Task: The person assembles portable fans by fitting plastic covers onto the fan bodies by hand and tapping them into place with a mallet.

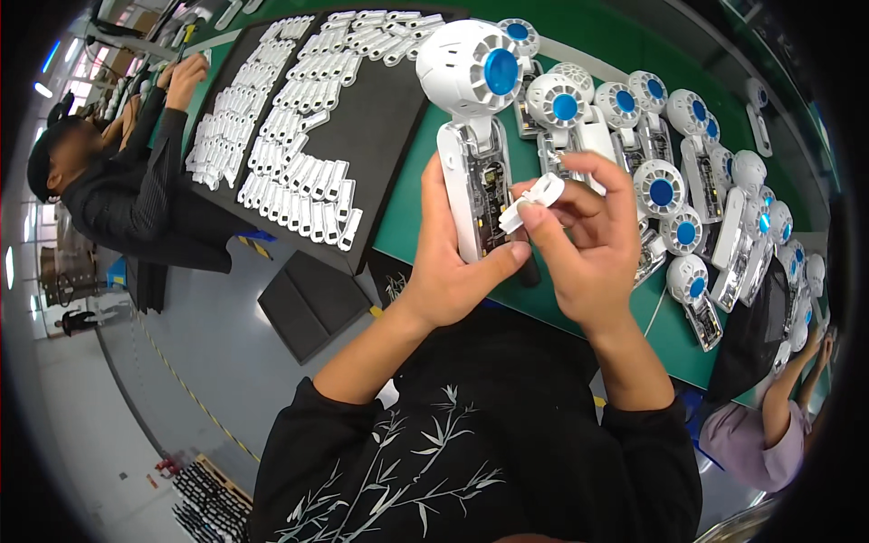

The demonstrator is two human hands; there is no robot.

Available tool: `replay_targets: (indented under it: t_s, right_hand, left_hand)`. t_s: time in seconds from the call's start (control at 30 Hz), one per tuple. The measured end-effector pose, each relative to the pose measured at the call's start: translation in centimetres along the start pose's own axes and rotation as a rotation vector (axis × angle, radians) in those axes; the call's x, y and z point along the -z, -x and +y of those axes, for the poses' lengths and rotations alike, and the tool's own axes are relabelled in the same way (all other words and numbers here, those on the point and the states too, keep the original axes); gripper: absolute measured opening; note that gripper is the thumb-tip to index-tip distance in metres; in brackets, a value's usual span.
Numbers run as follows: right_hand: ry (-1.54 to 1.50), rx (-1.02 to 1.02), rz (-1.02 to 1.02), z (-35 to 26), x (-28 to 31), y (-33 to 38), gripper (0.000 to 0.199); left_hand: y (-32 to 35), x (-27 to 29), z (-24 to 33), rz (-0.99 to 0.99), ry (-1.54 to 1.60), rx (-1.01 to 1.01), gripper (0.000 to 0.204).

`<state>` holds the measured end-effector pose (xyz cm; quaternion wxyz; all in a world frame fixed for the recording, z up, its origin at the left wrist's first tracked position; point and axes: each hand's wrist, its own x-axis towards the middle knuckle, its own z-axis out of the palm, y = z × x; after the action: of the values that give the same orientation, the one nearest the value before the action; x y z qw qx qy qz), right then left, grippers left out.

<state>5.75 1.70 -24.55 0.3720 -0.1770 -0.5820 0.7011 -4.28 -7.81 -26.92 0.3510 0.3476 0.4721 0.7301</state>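
While our left hand (453,271) wraps around the handle of a white handheld fan (475,118), thumb pressed along its right edge and fingers curled behind, our right hand (588,244) pinches a small white plastic cover piece (534,199) between thumb and forefinger, just at the open side of that handle. The fan is held upright above the near edge of the green surface (579,27), in front of our chest. Its head is a round white housing with slotted vents ringed around a bright blue hub; below it the handle lies open, a clear shell through which we see a dark circuit board and small parts (too fine to make out further). The cover piece is narrow and slightly curved, tilted across the handle's right side and touching our fingertips.

Just beyond our hands, a row of similar fans (634,136) with blue hubs lies on the surface, curving away to the right. To the left, a black tray (380,127) carries many white handle covers (299,145) in rough rows. A person in dark clothes (127,181) sits at the far left with a hand up at the tray's far corner, and another person's arm (787,398) shows at the lower right.
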Motion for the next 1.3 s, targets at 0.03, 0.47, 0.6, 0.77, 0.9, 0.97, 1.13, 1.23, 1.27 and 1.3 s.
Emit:
replay_targets:
  t_s: [0.03,0.47,0.6,0.77,0.9,0.97,1.13,1.23,1.27,1.3]
  right_hand:
    - [-0.003,-0.005,-0.008,0.3,-0.1,0.1,0.032]
    - [0.809,0.295,-0.305,3.2,-3.0,-1.6,0.040]
    - [1.374,0.187,-0.222,7.0,-2.7,-4.4,0.040]
    - [1.471,-0.095,-0.390,8.4,-1.6,-5.0,0.030]
    - [0.493,-0.617,-0.442,2.4,-2.3,-3.6,0.025]
    - [0.364,-0.668,-0.430,-0.1,-3.1,-2.2,0.027]
    - [0.555,-0.241,-0.508,-0.7,-3.9,0.4,0.030]
    - [0.630,-0.120,-0.554,0.8,-4.1,1.1,0.034]
    - [0.654,-0.082,-0.567,1.2,-4.1,1.1,0.036]
    - [0.678,-0.044,-0.579,1.3,-4.1,1.1,0.038]
  left_hand:
    - [0.3,-0.1,0.0,0.019,-0.028,-0.030,0.084]
    - [2.7,4.5,-0.1,0.312,-0.066,0.026,0.062]
    - [3.3,5.9,0.9,0.353,0.083,0.046,0.054]
    - [3.5,7.8,2.2,0.440,0.263,0.078,0.051]
    - [3.9,8.4,3.1,0.444,0.330,0.086,0.051]
    - [4.0,8.3,3.5,0.413,0.366,0.113,0.051]
    - [3.8,6.7,4.6,0.362,0.308,0.106,0.053]
    - [3.3,5.7,5.7,0.318,0.342,0.097,0.056]
    - [3.2,5.6,5.7,0.315,0.345,0.098,0.056]
    - [3.2,5.7,5.6,0.318,0.297,0.104,0.058]
